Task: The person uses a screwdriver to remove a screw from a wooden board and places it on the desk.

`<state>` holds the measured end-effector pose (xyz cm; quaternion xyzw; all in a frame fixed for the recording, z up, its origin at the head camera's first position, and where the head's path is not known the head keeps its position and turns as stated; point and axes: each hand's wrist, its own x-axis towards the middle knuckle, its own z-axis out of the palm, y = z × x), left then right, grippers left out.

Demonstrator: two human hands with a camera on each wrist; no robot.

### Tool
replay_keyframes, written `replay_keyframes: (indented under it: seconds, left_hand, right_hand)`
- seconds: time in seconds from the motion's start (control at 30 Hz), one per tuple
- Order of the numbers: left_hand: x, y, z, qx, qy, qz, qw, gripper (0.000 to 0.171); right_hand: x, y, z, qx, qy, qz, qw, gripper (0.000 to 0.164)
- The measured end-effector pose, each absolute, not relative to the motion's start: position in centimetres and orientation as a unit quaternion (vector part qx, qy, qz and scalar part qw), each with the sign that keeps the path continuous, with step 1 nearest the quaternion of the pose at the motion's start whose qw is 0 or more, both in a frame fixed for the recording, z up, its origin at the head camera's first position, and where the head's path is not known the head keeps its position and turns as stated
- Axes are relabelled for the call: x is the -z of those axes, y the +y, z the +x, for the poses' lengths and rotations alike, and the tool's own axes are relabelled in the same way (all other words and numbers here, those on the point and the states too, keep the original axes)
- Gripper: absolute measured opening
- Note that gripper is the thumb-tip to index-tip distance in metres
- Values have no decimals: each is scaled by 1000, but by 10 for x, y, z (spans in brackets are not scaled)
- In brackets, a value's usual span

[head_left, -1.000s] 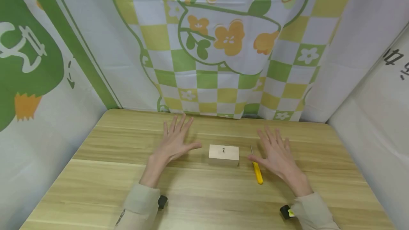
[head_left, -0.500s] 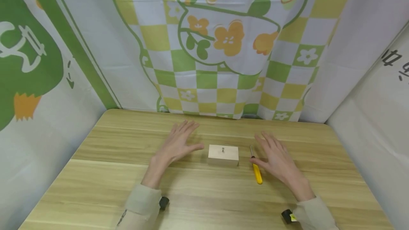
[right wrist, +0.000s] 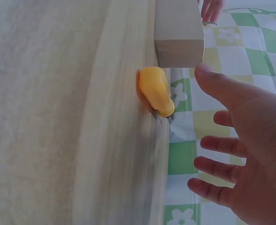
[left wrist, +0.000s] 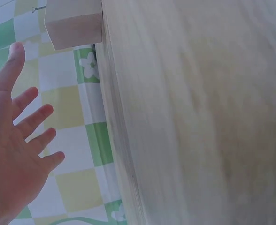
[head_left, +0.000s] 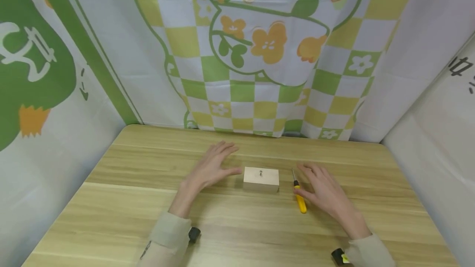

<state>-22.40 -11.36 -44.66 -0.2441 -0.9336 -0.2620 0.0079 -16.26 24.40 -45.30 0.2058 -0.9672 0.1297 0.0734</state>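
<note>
A pale wooden block [head_left: 261, 179] lies on the table between both hands, with a small screw [head_left: 261, 172] standing up from its top. My left hand [head_left: 211, 169] hovers left of the block, fingers spread and holding nothing; its thumb points toward the block, apart from it in the left wrist view. Right of the block lies a screwdriver [head_left: 301, 204] with a yellow handle and a thin metal shaft. Over it, my right hand [head_left: 328, 190] has relaxed, separate fingers and a bare palm [right wrist: 264, 154]. From above, the right thumb overlaps the handle; contact cannot be made out.
The wood-grain table [head_left: 237, 230] ends at a hanging checkered curtain [head_left: 241, 94] behind. White printed cloth stands at the left [head_left: 85, 143] and right [head_left: 438, 135] sides. Dark wrist devices [head_left: 194, 234] show near both sleeves.
Both hands' fingers have drawn in from a wide spread. The left hand has shifted slightly right toward the block, and the right hand has come back a little nearer the body.
</note>
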Motion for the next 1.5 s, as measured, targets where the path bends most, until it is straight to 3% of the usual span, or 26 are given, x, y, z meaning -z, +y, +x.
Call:
replay_keyframes:
  seconds: [0.3, 0.77, 1.03, 1.27, 1.5]
  left_hand:
    - [442, -107, -220, 333, -909, -246, -52, 79]
    - [441, -96, -219, 333, -892, -296, -70, 85]
    - [446, -90, -220, 321, -894, -294, -104, 77]
    - [446, -84, -219, 316, -893, -296, -124, 60]
    - [441, -80, -218, 325, -892, -279, -140, 60]
  right_hand:
    - [452, 246, -158, -129, -967, 211, 63, 72]
    - [456, 253, -150, -130, -950, 271, 81, 62]
    - [459, 257, -146, -125, -946, 292, 62, 69]
    - [458, 259, -145, -129, -940, 313, 48, 68]
    - [457, 261, -144, -132, -939, 317, 11, 70]
